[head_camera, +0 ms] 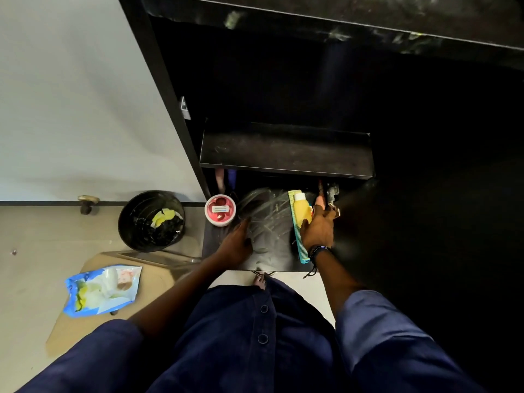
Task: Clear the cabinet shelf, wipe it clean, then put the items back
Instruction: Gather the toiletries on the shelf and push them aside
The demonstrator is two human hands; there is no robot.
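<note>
Clearly the shelf (pixel 269 251) is mid-restocking: the right hand (pixel 317 231) grips a yellow bottle (pixel 303 212) beside the comb (pixel 297 236); the left hand (pixel 236 243), empty and loosely open, rests near the red tub (pixel 220 209). Set the bottle upright, clear of the comb.

no readable text, label on the red jar lid (pixel 220 209) blurred, blue packet (pixel 102 290) print illegible

Dark navy button-front garment (pixel 263 321), two buttons visible. Lighter blue sleeve (pixel 377 321) on right arm. Dark beaded bracelet (pixel 319 251) at right wrist.
</note>
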